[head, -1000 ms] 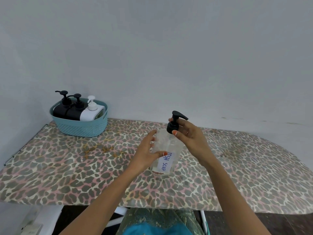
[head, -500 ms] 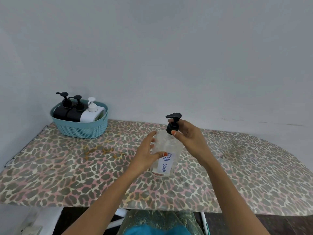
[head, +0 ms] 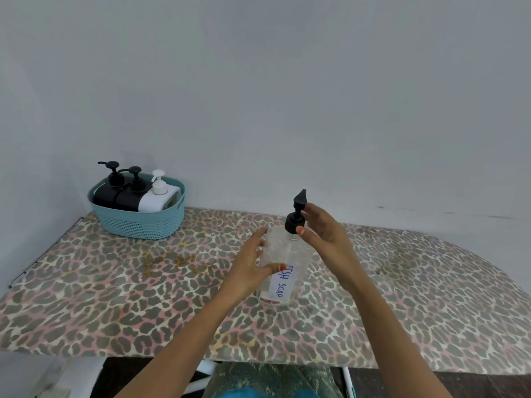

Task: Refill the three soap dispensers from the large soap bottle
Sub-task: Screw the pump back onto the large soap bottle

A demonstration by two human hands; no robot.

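The large soap bottle (head: 290, 254) stands upright mid-tabletop (head: 115, 297), with the left grip (head: 250, 271) curled round its left side and covering part of the "DISH SOAP" label. The right grip (head: 324, 237) pinches the collar of its black pump (head: 296, 218) between thumb and fingers. Far left, by the wall, a teal basket (head: 140, 222) holds three soap dispensers (head: 129, 196).

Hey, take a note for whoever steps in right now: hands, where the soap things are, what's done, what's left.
Left hand grips the dish soap bottle, upright on the leopard-print board.
Right hand pinches its black pump at the collar.
Left black dispenser, middle black dispenser and white dispenser stand in the teal basket, back left, pumps on.
Done: apparently none refilled.
Left: take the pump off, refill all three.
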